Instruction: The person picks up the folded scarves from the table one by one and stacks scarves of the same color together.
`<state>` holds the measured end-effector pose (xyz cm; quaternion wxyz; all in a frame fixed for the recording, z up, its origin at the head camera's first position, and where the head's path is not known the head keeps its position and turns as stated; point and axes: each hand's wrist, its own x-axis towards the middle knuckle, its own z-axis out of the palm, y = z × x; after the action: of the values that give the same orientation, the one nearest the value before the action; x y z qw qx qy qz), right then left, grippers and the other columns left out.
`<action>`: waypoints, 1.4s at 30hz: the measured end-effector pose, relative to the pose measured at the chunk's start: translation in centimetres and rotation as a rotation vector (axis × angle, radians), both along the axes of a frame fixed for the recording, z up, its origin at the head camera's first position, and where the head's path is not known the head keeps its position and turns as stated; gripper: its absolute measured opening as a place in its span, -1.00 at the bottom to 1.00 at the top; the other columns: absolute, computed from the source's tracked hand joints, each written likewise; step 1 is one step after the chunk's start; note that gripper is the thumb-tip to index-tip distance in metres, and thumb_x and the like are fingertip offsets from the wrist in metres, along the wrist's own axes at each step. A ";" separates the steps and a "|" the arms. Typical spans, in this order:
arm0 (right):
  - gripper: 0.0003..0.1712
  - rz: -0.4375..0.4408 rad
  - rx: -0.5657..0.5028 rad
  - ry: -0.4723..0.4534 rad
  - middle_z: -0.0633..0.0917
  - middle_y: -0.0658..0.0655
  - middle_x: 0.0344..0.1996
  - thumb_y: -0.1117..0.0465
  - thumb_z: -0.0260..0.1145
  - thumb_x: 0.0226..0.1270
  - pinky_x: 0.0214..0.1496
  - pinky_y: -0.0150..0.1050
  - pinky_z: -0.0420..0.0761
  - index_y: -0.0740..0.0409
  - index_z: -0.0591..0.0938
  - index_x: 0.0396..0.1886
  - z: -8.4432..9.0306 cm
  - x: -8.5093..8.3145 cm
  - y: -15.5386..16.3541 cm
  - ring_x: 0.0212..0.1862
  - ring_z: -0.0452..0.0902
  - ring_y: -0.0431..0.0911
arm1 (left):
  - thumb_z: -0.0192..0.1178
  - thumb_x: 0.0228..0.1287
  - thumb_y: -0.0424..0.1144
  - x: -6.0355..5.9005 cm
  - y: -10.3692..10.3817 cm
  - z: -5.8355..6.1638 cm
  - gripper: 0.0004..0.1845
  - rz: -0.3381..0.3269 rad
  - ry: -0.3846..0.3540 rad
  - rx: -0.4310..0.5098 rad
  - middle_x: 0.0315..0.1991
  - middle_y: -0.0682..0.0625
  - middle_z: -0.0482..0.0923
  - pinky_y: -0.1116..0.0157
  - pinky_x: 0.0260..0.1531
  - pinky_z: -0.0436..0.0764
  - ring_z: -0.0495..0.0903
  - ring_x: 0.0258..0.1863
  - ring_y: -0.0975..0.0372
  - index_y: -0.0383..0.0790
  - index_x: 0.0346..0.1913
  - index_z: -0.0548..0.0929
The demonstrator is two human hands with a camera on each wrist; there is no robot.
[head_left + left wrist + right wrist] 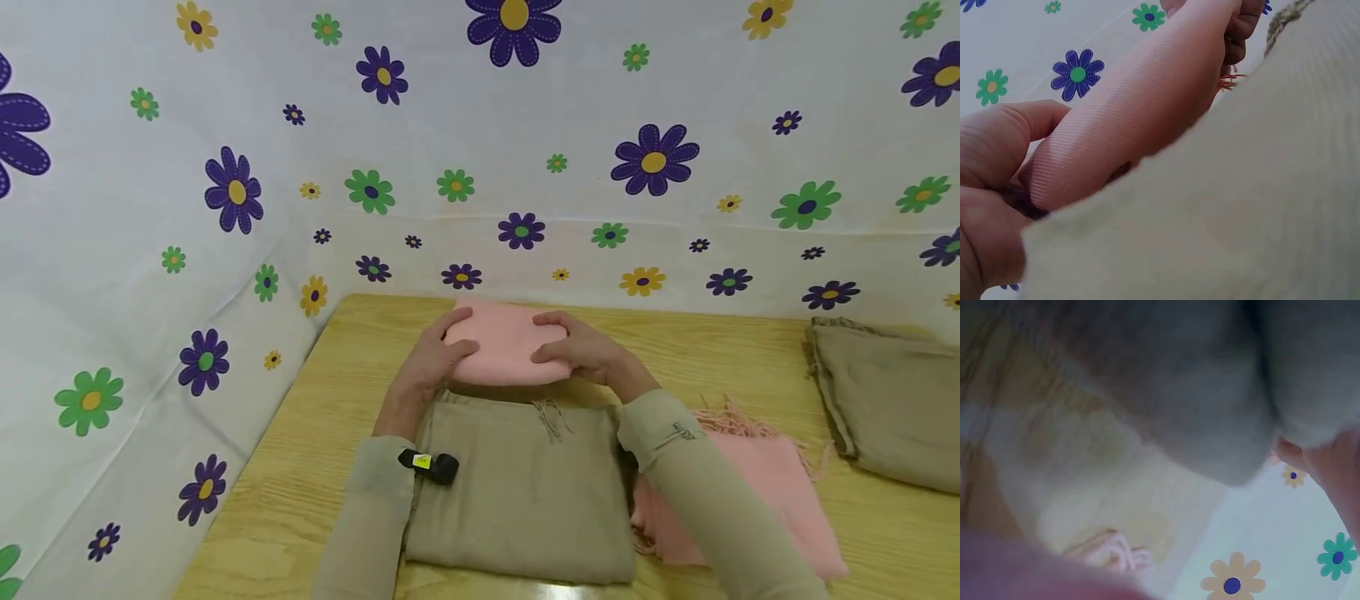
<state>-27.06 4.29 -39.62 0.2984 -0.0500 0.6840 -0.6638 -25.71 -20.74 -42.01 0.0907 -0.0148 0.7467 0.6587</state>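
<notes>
hands: left (431, 360) and right (581, 350) grip pink cloth (504, 343) | its near edge hidden behind tan cloth (525, 492)

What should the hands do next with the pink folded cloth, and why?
Probably lower the folded pink cloth onto the folded beige cloth just in front of it. Both the left hand and the right hand grip the pink cloth's ends, it already looks neatly folded, and the beige cloth lies flat on the table like a stack's base.
</notes>
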 end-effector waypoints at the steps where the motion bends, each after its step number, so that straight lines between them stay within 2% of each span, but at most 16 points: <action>1: -0.18 0.000 0.001 0.023 0.32 0.27 0.29 0.42 0.33 0.24 -0.26 -0.32 0.61 0.12 0.20 0.45 0.2 0.1 0.1 -0.26 0.53 -0.11 | 0.24 0.31 -0.34 0.2 0.1 0.3 -0.34 -0.001 0.012 -0.006 0.56 0.00 0.01 0.07 0.37 0.25 0.21 0.35 0.03 0.11 0.44 0.38; 6: -0.23 -0.030 0.008 0.116 0.37 0.26 0.21 0.43 0.34 0.23 -0.23 -0.32 0.60 0.14 0.24 0.40 1.3 0.5 0.5 -0.21 0.51 -0.07 | 0.24 0.32 -0.32 0.7 0.3 1.8 -0.33 -0.027 0.109 -0.018 0.55 -0.04 0.03 0.06 0.39 0.21 0.22 0.36 0.03 0.10 0.47 0.34; 7: -0.23 -0.035 0.015 0.128 0.37 0.26 0.20 0.42 0.35 0.23 -0.23 -0.32 0.60 0.14 0.24 0.40 1.5 0.7 0.6 -0.21 0.51 -0.06 | 0.23 0.32 -0.33 1.0 0.4 2.4 -0.32 -0.037 0.123 -0.022 0.55 -0.06 0.03 0.05 0.40 0.20 0.22 0.37 0.03 0.07 0.48 0.33; 12: -0.25 -0.069 0.033 0.194 0.40 0.27 0.12 0.40 0.36 0.20 -0.25 -0.32 0.57 0.13 0.27 0.35 2.5 2.0 1.3 -0.25 0.50 -0.06 | 0.25 0.31 -0.29 1.5 0.8 3.6 -0.29 -0.079 0.192 -0.049 0.55 -0.05 0.03 0.03 0.39 0.21 0.20 0.39 0.02 0.06 0.50 0.30; 15: -0.31 -0.091 0.018 0.233 0.39 0.26 0.11 0.39 0.34 0.20 -0.25 -0.32 0.55 0.11 0.29 0.30 3.0 2.8 1.8 -0.27 0.50 -0.08 | 0.26 0.31 -0.27 1.7 1.1 3.9 -0.28 -0.099 0.226 -0.050 0.55 0.00 0.04 0.04 0.36 0.25 0.21 0.38 0.05 0.10 0.50 0.29; 24: -0.59 -0.134 -0.176 0.217 0.32 0.17 0.15 0.40 0.24 0.31 -0.25 -0.29 0.61 -0.02 0.37 0.05 4.0 5.1 4.0 -0.24 0.54 -0.09 | 0.30 0.27 -0.28 3.7 2.7 5.6 -0.24 -0.193 0.289 0.023 0.43 -0.10 0.17 0.17 0.07 0.49 0.40 0.14 0.04 0.07 0.51 0.26; 30: -0.61 -0.154 -0.255 0.248 0.29 0.14 0.15 0.46 0.19 0.33 -0.21 -0.29 0.64 -0.09 0.42 -0.03 4.7 6.3 5.4 -0.16 0.54 -0.09 | 0.29 0.28 -0.28 4.9 3.8 6.4 -0.26 -0.223 0.326 0.049 0.39 -0.10 0.19 0.19 0.02 0.52 0.40 0.11 0.02 0.10 0.48 0.28; 36: -0.59 -0.162 -0.279 0.279 0.29 0.15 0.12 0.47 0.18 0.35 -0.26 -0.30 0.65 -0.12 0.42 -0.02 5.6 7.8 7.0 -0.21 0.54 -0.09 | 0.25 0.29 -0.33 6.1 5.0 7.1 -0.29 -0.281 0.386 0.118 0.38 -0.05 0.20 0.24 0.03 0.57 0.38 0.14 0.02 0.03 0.47 0.28; 42: -0.57 -0.170 -0.245 0.325 0.27 0.16 0.13 0.47 0.20 0.35 -0.29 -0.30 0.63 -0.14 0.43 0.00 6.5 9.7 8.9 -0.19 0.51 -0.07 | 0.24 0.25 -0.37 7.4 6.6 7.7 -0.32 -0.338 0.423 0.217 0.36 -0.06 0.22 0.23 0.00 0.63 0.42 0.13 0.01 -0.08 0.43 0.30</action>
<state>-17.37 13.24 -33.10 0.1187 -0.1344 0.6391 -0.7479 -18.36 -14.16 -34.29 0.0427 0.2571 0.6663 0.6986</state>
